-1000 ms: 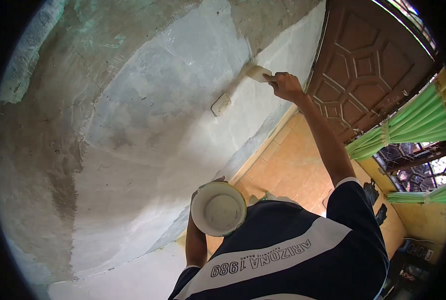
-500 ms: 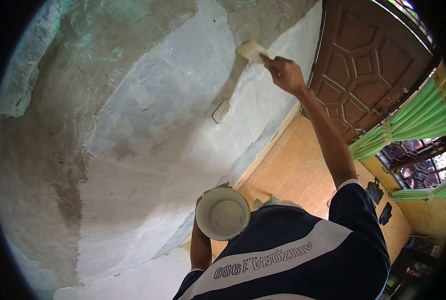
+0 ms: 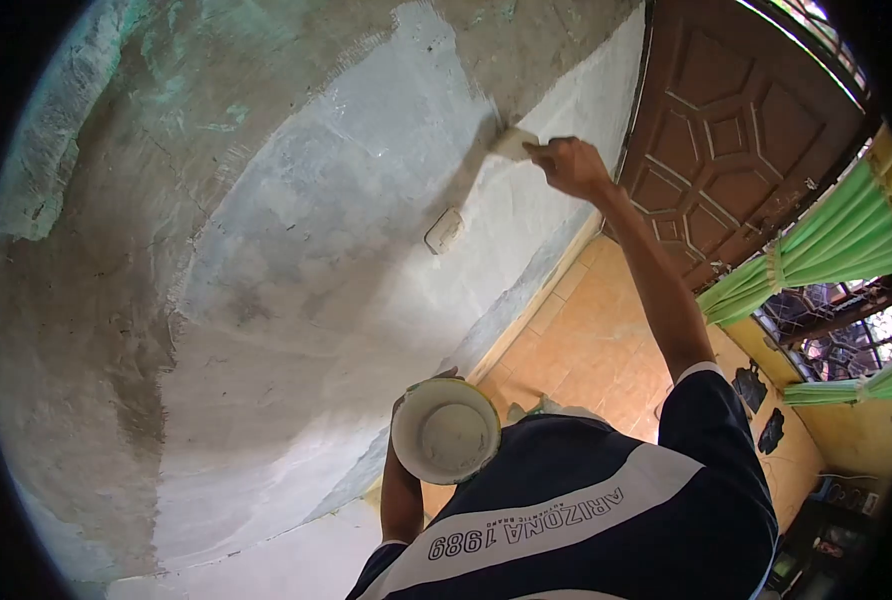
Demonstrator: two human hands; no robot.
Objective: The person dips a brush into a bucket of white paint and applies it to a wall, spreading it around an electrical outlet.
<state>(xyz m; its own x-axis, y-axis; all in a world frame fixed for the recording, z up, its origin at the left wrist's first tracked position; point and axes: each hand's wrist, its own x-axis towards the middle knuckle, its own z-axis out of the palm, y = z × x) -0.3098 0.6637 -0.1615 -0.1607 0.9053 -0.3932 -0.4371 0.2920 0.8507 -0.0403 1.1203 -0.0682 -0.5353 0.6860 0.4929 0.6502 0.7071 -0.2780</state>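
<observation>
My right hand (image 3: pixel 571 166) is closed around the handle of a wide, pale flat brush (image 3: pixel 512 144). The brush's bristles meet the wall (image 3: pixel 366 210) at the boundary between white coating and bare grey-brown plaster. Low in front of my body, my left hand (image 3: pixel 396 468) supports a round whitish bucket (image 3: pixel 400 440) from the side and beneath, most of its fingers hidden behind it. Inside the bucket lies some white paint (image 3: pixel 453 434). A wall socket or switch plate (image 3: pixel 445 231) sits below and left of the brush.
A brown panelled door (image 3: pixel 721 130) stands to the right of the wall. Orange floor tiles (image 3: pixel 576 330) run along the wall's foot. Green curtains (image 3: pixel 836 235) hang at a barred window (image 3: pixel 836 320). Dark items (image 3: pixel 836 540) occupy the lower right corner.
My right hand has drawn the brush a short way down the wall, leaving fresh white over part of the brownish patch. The bucket in my left hand has stayed in place.
</observation>
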